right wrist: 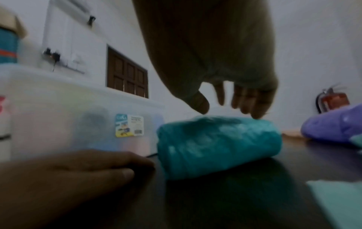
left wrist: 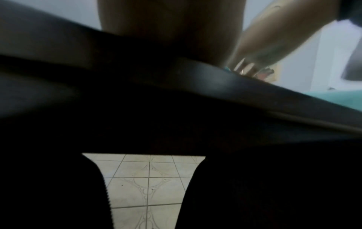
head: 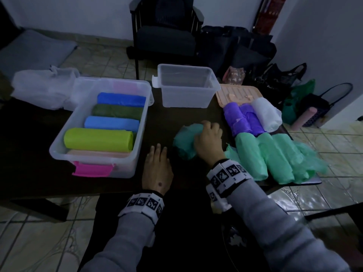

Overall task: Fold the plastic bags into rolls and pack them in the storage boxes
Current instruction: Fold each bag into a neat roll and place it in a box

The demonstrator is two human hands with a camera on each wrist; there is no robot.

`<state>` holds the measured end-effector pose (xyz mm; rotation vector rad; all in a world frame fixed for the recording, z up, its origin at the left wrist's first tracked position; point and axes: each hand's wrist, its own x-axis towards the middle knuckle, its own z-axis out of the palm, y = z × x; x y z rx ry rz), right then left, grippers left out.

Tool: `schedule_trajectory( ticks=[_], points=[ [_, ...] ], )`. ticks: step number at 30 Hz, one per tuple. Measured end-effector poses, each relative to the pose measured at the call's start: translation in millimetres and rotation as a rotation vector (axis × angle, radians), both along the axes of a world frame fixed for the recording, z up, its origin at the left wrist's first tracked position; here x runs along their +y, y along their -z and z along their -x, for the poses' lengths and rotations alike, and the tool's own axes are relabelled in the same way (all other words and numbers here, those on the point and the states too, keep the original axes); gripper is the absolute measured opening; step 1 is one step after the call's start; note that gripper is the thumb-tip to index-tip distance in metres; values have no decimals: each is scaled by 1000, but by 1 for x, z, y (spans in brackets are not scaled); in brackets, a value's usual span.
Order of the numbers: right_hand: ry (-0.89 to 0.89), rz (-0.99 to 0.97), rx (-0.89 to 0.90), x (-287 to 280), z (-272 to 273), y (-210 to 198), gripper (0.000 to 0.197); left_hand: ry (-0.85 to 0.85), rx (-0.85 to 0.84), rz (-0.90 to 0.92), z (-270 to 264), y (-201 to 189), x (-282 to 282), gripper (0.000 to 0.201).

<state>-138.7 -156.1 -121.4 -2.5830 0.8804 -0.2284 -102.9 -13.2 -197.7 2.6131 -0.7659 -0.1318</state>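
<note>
A teal rolled bag [head: 185, 143] [right wrist: 217, 145] lies on the dark table [head: 169, 116], between the two boxes and the pile at the right. My right hand [head: 208, 137] [right wrist: 227, 111] hovers over it, and its hanging fingertips [right wrist: 254, 113] touch the roll's top while the thumb stays just clear. My left hand [head: 157, 163] [right wrist: 78, 170] lies flat on the table just left of the roll, holding nothing. The big clear storage box [head: 59, 146] at the left holds several coloured rolls. A smaller clear box [head: 186, 87] behind stands empty.
Purple rolls [head: 241, 119], a white roll [head: 266, 113] and green rolls [head: 271, 156] lie at the table's right edge, in front of a peach lid [head: 237, 92]. A heap of clear bags [head: 41, 89] sits at the back left. A chair [head: 167, 36] and dark bags stand beyond.
</note>
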Motion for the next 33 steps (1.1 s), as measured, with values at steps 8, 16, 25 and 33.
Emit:
schedule_trajectory(
  ticks=[8, 16, 25, 33],
  points=[
    [-67, -175, 254, 20, -21, -4, 88, 28, -22, -18, -1, 1, 2, 49],
    [-492, -361, 275, -16, -8, -3, 88, 26, -20, 3, -1, 2, 3, 48],
    [73, -144, -273, -41, -12, -6, 49, 4, -44, 39, 1, 4, 2, 48],
    [-172, -182, 336, 10, -19, -5, 57, 14, 16, 103, -4, 2, 1, 46]
  ],
)
